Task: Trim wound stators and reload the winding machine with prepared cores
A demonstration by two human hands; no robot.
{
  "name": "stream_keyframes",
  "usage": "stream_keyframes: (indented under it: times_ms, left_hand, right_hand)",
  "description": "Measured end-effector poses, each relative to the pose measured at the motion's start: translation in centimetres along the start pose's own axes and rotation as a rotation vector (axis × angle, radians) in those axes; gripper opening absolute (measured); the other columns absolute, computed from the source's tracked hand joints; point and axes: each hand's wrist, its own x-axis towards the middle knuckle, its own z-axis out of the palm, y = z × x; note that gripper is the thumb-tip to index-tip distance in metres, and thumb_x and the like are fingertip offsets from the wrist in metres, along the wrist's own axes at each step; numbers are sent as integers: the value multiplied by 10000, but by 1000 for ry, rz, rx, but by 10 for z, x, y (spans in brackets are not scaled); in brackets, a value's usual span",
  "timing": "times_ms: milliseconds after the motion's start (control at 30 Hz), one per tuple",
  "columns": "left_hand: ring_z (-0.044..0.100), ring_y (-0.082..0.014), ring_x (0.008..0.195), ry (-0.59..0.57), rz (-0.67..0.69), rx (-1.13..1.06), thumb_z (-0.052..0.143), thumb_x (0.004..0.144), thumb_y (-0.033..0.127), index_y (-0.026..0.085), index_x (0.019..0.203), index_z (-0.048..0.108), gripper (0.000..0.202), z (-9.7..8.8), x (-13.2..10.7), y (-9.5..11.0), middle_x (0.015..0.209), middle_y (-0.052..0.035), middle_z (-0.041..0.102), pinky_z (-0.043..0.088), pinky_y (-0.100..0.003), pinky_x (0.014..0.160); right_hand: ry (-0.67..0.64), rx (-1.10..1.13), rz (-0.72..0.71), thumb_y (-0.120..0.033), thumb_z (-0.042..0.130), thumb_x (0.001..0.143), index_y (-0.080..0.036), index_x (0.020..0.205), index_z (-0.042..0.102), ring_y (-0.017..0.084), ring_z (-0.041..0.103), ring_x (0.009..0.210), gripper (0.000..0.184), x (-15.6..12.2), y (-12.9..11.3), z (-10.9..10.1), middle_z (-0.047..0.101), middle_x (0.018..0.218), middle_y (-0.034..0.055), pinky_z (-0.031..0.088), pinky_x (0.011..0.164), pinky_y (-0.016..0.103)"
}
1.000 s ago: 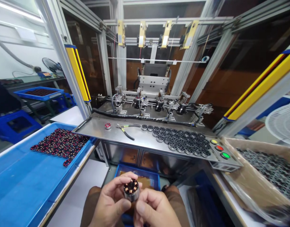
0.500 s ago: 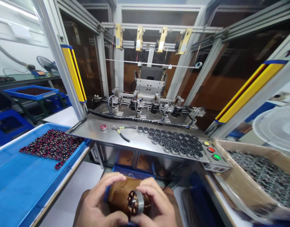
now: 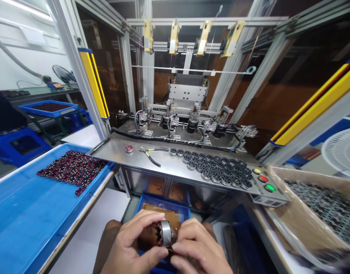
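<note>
Evidently the left hand (image 3: 126, 247) and right hand (image 3: 199, 249) each hold the wound stator (image 3: 165, 233) in a pinching grip, low above the blue bin (image 3: 163, 203) (best held by its steel rim, sparing the copper).

Single head-worn view, wide lens, set probably at seated height, though the lap below is half hidden: it faces forward and tilts down, square-on to the winding machine (image 3: 187, 99) inside its aluminium frame. Nearest the lens, cut by the bottom edge, are the left hand (image 3: 129, 247) and right hand (image 3: 200, 251) around a round metal part (image 3: 165, 233); the steel shelf (image 3: 169, 165) sits mid-distance, the machine well behind it. The field's edges bend, taking in the blue tray (image 3: 26, 213) at left and the cardboard box (image 3: 294, 213) at right.
</note>
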Motion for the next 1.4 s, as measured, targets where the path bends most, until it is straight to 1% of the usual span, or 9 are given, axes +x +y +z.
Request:
stream_keyframes:
  times_ms: [100,300,467,600,700,800,967,1167,1400]
  left_hand:
    - [694,-226,961,-26,-51,-95,813,687,183,303,1093,725,432,2,-5,-2,1041,-55,742,538,-248,846]
    - [705,-216,877,-14,-367,-568,824,684,281,266,1053,734,380,13,-9,-3,1070,-77,684,563,-266,766]
    - [691,-245,1013,0,-19,-159,783,679,89,280,1075,713,445,8,-5,0,1073,-82,728,558,-283,859]
    - [734,-247,928,62,261,200,755,633,-18,251,1118,714,557,0,2,12,1017,-86,782,571,-279,861]
    - [753,-249,904,28,406,304,731,637,-36,237,1232,670,657,-4,8,16,1046,-84,789,569,-261,865]
    - [753,-230,932,-131,483,383,712,651,-45,222,1363,547,778,-7,11,13,1094,-81,776,544,-227,893]
    - [747,-225,951,-204,397,354,706,693,-28,243,1350,561,725,-17,8,20,1083,-89,777,543,-228,896]
    - [752,-251,872,-298,201,134,772,693,39,250,1130,731,487,-22,9,33,1022,-126,782,585,-252,788]
    - [737,-232,903,-156,242,188,742,710,43,218,1111,700,440,-22,1,19,1031,-111,765,583,-254,811]
  right_hand:
    - [10,38,95,-97,609,843,-195,868,652,166,573,624,110,4,-3,1,597,678,33,476,562,293]
    - [45,95,229,-206,588,891,-181,757,632,138,570,591,143,7,-7,3,573,650,16,444,545,248]
    - [19,112,407,-293,585,898,-184,684,596,145,552,598,241,-1,0,-10,560,646,12,441,557,254]
    - [4,93,574,-416,557,904,-196,735,595,161,545,655,280,0,2,-33,556,709,18,446,592,267]
    - [-114,68,453,-580,576,845,-193,773,610,172,549,680,395,12,-7,-34,572,745,30,437,614,285]
    - [-261,39,379,-466,622,855,-192,739,582,170,558,717,301,25,-17,-23,603,741,31,442,656,290]
    - [-409,-130,213,-105,544,883,-172,832,593,162,547,755,98,44,-24,-21,632,792,55,470,712,298]
    - [-706,-364,-187,-165,357,973,-117,869,663,206,536,668,327,59,-15,-43,644,734,121,441,597,347]
    - [-555,-461,-129,-294,510,958,-132,949,654,211,567,732,217,61,-24,-49,667,815,118,456,635,340]
